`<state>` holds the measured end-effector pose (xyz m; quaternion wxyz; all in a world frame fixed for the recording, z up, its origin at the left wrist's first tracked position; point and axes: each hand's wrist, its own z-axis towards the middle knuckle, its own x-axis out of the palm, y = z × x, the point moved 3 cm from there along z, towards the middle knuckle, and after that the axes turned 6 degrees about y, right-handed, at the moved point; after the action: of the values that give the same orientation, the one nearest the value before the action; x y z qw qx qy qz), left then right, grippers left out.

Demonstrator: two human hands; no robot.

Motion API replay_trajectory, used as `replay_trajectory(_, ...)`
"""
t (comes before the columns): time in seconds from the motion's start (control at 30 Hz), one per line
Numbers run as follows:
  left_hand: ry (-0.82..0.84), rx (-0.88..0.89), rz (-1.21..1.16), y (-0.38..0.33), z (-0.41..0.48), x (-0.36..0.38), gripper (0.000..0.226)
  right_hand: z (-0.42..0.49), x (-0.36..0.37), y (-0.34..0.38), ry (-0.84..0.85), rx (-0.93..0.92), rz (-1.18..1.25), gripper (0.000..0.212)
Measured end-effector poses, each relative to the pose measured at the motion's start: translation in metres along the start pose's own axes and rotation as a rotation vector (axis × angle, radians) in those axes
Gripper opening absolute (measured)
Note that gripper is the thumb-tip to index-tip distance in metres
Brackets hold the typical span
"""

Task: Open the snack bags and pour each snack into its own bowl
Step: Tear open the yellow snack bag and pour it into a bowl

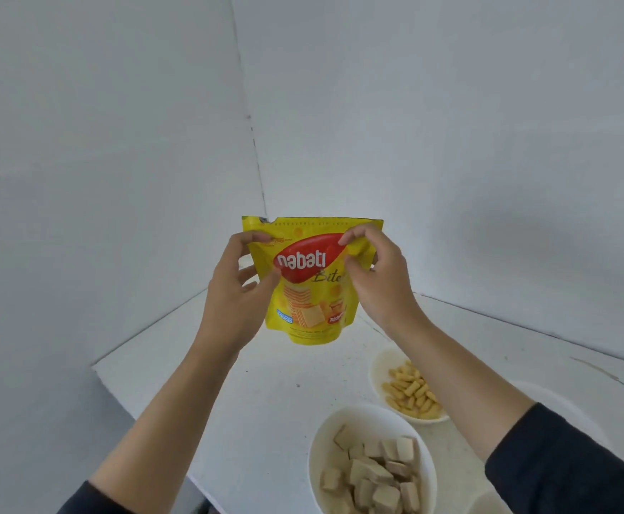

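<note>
I hold a yellow snack bag (312, 302) with a red logo upright in the air above the white table (258, 395). My left hand (234, 291) pinches its upper left edge, and my right hand (377, 276) pinches its upper right part. The bag's top strip looks torn at the left corner. Near me stands a white bowl (340, 421) filled with square wafer pieces. Behind it, a second white bowl (379, 365) holds small yellow stick snacks; my right forearm covers part of it.
White walls meet in a corner right behind the table. A third white bowl (562, 406) shows at the right, mostly hidden by my right arm. The table's left edge (147, 413) runs diagonally toward me.
</note>
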<state>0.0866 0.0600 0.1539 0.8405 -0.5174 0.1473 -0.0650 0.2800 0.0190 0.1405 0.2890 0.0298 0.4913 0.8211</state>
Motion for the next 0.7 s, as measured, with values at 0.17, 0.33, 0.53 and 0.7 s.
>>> replay_trajectory(0.17, -0.106, -0.114, 0.019, 0.049, -0.012, -0.046, 0.029, -0.003, 0.067, -0.027, 0.124, 0.023, 0.028, 0.038)
replay_trajectory(0.33, -0.177, -0.157, 0.060, 0.083, -0.023, -0.066, 0.030, -0.007, 0.105, -0.053, 0.214, 0.056, 0.144, 0.058)
replay_trajectory(0.53, -0.171, -0.249, 0.137, 0.125, -0.044, -0.067, 0.028, -0.023, 0.129, -0.088, 0.288, 0.146, 0.114, 0.060)
replay_trajectory(0.7, -0.163, -0.306, 0.155, 0.143, -0.061, -0.062, 0.028, -0.035, 0.130, -0.102, 0.348, 0.142, 0.038, 0.052)
